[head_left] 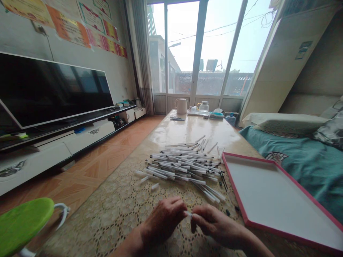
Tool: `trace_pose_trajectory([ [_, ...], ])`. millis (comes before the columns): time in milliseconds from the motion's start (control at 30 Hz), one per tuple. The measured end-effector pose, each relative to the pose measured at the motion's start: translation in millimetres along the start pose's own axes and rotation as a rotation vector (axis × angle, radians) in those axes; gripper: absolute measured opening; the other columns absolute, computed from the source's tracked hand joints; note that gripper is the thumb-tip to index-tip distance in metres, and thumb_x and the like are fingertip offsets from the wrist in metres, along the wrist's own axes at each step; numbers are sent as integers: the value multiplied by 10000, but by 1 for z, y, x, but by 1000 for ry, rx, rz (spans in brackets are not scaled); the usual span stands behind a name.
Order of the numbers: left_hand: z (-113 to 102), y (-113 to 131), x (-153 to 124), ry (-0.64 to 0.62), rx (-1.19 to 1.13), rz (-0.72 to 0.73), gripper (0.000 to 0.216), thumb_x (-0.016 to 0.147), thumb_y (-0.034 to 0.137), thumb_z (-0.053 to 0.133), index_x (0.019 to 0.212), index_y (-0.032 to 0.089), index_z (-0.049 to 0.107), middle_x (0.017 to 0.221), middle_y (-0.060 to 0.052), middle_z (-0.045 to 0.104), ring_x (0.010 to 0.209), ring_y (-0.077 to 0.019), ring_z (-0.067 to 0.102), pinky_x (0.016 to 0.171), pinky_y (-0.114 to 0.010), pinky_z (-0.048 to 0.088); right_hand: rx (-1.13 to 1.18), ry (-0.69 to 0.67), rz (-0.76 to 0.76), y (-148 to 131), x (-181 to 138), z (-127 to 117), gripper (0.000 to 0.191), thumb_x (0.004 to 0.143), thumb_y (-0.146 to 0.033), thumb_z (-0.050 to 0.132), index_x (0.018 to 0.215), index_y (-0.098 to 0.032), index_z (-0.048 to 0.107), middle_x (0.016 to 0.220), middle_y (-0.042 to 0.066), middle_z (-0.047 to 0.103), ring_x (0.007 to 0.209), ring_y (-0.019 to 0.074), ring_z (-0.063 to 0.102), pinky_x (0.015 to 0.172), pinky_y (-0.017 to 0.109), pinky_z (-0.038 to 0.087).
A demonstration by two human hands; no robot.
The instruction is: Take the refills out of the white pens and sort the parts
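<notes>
Fingertips of our left hand (163, 219) and right hand (214, 223) meet on a small white pen part (189, 213), both pinched closed on it, its long axis running hand to hand. We hold it just nearside of the pen pile (184, 166); a pink-rimmed tray (268, 192) lies right of that pile.

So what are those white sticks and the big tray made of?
The white sticks look like plastic pen tubes: thin, smooth, slightly see-through, with dark tips. The tray seems plastic or coated board, matte white with a pink rim.
</notes>
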State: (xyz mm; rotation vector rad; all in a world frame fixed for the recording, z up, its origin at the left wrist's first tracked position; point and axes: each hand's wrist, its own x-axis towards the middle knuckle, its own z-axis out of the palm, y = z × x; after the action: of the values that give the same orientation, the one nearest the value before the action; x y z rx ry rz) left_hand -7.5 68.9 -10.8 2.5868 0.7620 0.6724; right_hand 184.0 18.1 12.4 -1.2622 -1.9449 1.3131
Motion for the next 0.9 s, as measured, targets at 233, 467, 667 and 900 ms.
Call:
trace_pose_trajectory([
  [233, 1, -2, 2, -16, -12, -135, 318, 904, 304, 311, 651, 181, 461, 600, 12, 483, 561, -120, 445, 545, -238, 290, -621, 168, 6, -1, 0, 5, 234, 894, -278, 409, 709, -181, 514, 566, -27, 522, 496, 86, 421, 461, 210, 225],
  [467, -8, 7, 9, -34, -362, -348, 423, 881, 427, 319, 555, 175, 415, 518, 41, 384, 506, -99, 369, 500, -224, 266, -987, 246, -154, -1, -1, 1, 98, 886, -249, 479, 792, -225, 470, 682, -26, 636, 537, 132, 580, 468, 253, 200],
  [667, -25, -20, 5, 159, -567, -564, 473, 835, 546, 297, 583, 183, 466, 457, 74, 299, 392, -87, 248, 411, -218, 217, -960, 515, -23, 13, -17, -41, 192, 920, -292, 371, 756, -221, 439, 598, -11, 573, 493, 141, 547, 465, 241, 243],
  [900, -31, -20, 5, 429, 48, -528, 223, 824, 344, 459, 860, 193, 619, 745, -46, 602, 683, -201, 569, 645, -287, 402, -669, 590, 15, 0, 0, -19, 244, 930, -344, 305, 833, -219, 490, 630, 15, 584, 574, 161, 571, 525, 243, 318],
])
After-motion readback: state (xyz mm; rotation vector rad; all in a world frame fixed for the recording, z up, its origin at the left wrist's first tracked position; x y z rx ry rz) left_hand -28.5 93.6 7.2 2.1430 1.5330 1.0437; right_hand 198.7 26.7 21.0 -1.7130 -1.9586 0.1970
